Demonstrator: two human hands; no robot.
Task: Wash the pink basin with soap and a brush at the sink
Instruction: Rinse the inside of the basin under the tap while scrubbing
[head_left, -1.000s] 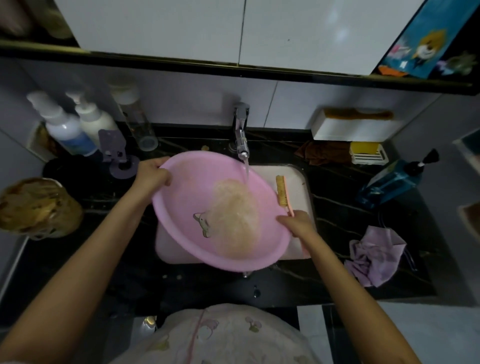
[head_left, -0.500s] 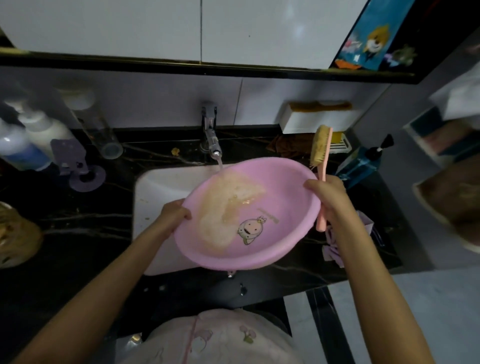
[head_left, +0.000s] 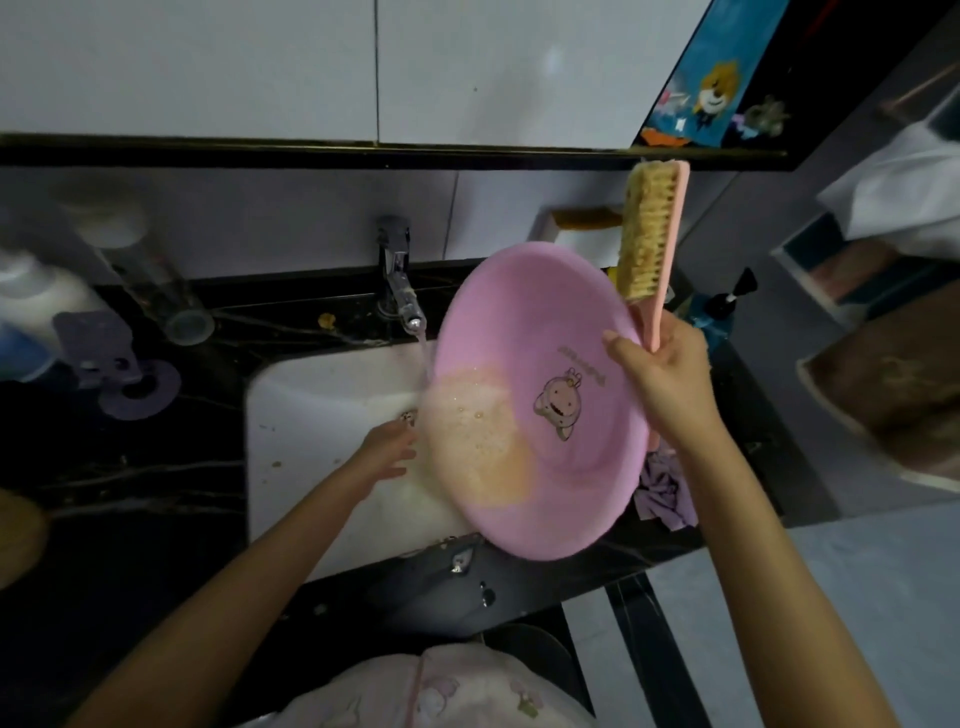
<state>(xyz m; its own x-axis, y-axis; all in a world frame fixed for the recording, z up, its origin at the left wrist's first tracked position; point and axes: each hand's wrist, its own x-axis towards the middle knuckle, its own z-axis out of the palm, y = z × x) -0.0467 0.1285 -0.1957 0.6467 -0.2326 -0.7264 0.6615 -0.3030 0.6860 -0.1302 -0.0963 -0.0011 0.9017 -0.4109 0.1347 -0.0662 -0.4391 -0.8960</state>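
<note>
The pink basin (head_left: 540, 405) is held steeply tilted over the sink's (head_left: 311, 415) right edge. Its right rim and the brush (head_left: 649, 234) are clamped together by the right hand (head_left: 665, 384). The left hand (head_left: 387, 452) is spread, fingers apart, beside the left rim, under the tap's (head_left: 400, 291) stream.

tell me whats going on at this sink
A person is rinsing the pink basin under the running tap. The right hand grips its rim together with the brush, tilting it steeply over the sink, with sudsy water pooled at its low side. The left hand is open by that lower edge.
</note>
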